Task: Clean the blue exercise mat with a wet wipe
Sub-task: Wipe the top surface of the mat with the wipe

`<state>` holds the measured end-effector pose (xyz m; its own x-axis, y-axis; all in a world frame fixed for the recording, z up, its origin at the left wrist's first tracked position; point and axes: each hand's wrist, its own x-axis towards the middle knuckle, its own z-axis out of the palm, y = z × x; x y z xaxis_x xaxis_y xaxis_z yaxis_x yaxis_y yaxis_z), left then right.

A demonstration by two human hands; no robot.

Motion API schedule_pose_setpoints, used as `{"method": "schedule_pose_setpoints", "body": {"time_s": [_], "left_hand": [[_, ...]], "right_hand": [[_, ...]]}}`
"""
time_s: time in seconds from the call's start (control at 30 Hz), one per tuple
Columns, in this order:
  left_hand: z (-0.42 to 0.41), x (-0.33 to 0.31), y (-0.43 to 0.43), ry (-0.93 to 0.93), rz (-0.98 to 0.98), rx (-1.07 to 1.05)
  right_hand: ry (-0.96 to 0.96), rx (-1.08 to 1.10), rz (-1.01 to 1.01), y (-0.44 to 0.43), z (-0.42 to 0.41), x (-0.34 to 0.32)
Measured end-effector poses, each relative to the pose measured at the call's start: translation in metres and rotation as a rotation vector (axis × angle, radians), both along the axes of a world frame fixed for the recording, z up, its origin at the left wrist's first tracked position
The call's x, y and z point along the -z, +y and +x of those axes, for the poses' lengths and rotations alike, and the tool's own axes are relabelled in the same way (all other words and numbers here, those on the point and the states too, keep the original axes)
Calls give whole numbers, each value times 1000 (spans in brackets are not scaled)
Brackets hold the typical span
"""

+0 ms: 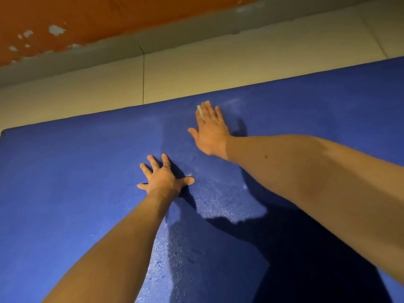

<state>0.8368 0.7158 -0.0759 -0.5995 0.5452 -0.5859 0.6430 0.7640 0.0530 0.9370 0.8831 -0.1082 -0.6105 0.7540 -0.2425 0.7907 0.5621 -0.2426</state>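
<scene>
I see one big blue mat (65, 171) lying on the floor (196, 68). My two hands are both on it. My left hand (166, 176) lies flat near the middle with all five fingers spread wide, and it holds nothing. My right hand (211, 130) is farther off, near the far edge of the mat. Its fingers are straight and press down on one white wet wipe (202, 109). Only a little bit of the wipe peeks out by my fingertips
</scene>
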Motion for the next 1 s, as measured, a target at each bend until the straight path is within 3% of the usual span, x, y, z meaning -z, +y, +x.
{"method": "schedule_pose_setpoints", "body": {"time_s": [0.07, 0.17, 0.37, 0.5, 0.7, 0.8, 1.0], "left_hand": [[0, -1, 0, 1, -2, 0], [0, 0, 1, -1, -10, 1], [0, 0, 1, 3, -20, 14], [0, -1, 2, 6, -24, 14], [0, 0, -1, -1, 7, 9], [0, -2, -1, -7, 3, 4], [0, -2, -1, -10, 1, 8]], "right_hand": [[-13, -102, 9, -10, 3, 1], [-87, -85, 96, 10, 21, 1], [-164, 297, 93, 69, 83, 3], [-119, 439, 41, 49, 54, -1], [-14, -130, 30, -43, 13, 4], [-60, -237, 103, -24, 25, 2], [-176, 207, 83, 61, 77, -3]]}}
